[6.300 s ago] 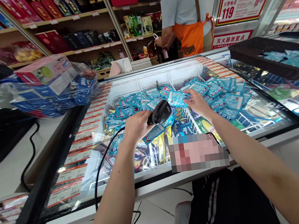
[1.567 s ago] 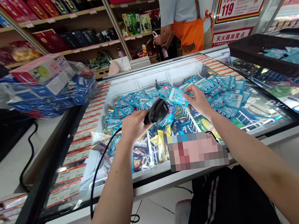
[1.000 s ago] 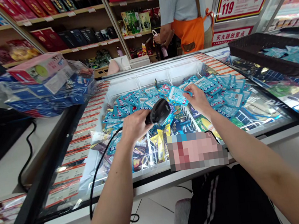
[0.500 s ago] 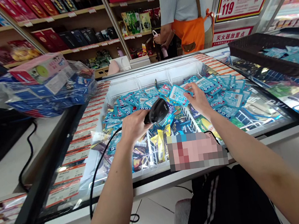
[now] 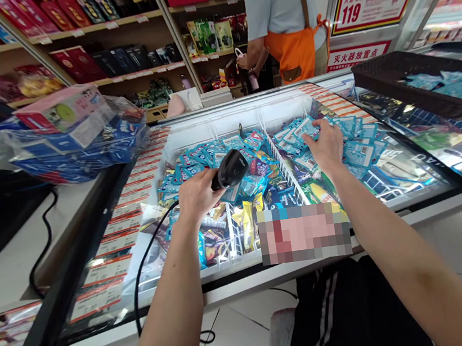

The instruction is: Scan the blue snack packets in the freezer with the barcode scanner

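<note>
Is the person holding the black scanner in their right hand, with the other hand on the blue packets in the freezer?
Not quite: the scanner is in the left hand, not the right, as the head view shows. The right hand is the one on the blue packets in the freezer.

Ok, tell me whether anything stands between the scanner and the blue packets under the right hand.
Yes: the white wire divider stands between the scanner in the left hand and the packets under the right hand.
</note>
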Demonstrator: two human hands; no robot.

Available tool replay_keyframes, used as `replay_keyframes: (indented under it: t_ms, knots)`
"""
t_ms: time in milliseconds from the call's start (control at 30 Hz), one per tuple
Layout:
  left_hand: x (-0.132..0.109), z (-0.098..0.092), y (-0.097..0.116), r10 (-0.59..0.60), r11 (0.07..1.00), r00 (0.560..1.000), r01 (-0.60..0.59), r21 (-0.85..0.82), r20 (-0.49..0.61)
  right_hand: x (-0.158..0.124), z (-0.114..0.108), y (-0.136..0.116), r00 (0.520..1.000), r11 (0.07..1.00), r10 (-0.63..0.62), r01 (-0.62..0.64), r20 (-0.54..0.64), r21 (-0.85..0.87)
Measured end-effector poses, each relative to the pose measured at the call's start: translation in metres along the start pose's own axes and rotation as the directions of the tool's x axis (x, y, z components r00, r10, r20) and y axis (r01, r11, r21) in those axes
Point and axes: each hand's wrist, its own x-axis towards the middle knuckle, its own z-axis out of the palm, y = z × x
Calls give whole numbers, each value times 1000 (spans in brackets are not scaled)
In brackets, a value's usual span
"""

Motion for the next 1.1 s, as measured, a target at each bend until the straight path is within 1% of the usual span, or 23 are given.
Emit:
replay_keyframes:
  t_ms: [133,200,333,400,500,633,800,933,1000,1100]
  knots:
    - [0,0,-1,-3,1000,1000,3,16,-17,-4,-1,-1,999,994,-4,-2,-52,-111]
    - [0,1,-2,-4,1000,1000,5,26,-26,-7,-2,-5,998,989,-40,32,-54,-143]
    - [0,1,-3,-18,999,1000,18,37,-22,-12,0,-11,983,976,-170,178,66,-129]
    - [0,1,-3,-24,999,1000,25,39,-20,-14,3,-11,975,970,-195,208,108,-127]
    - [0,2,-4,-27,999,999,28,32,-22,-14,7,-8,974,965,-197,214,114,-154]
    - [0,3,-8,-35,999,999,35,32,-22,-12,9,-2,982,963,-170,184,85,-197]
    - [-1,4,-14,-72,997,997,73,18,-41,-9,12,5,988,961,-147,154,45,-229]
    - [-1,3,-15,-99,995,994,100,1,-55,-9,8,1,988,962,-148,153,39,-226]
    - [-1,2,-16,-111,994,992,111,0,-54,-11,4,-6,982,958,-186,191,43,-215]
    - [-1,0,-18,-120,993,991,120,2,-59,-14,1,-20,951,936,-301,310,78,-166]
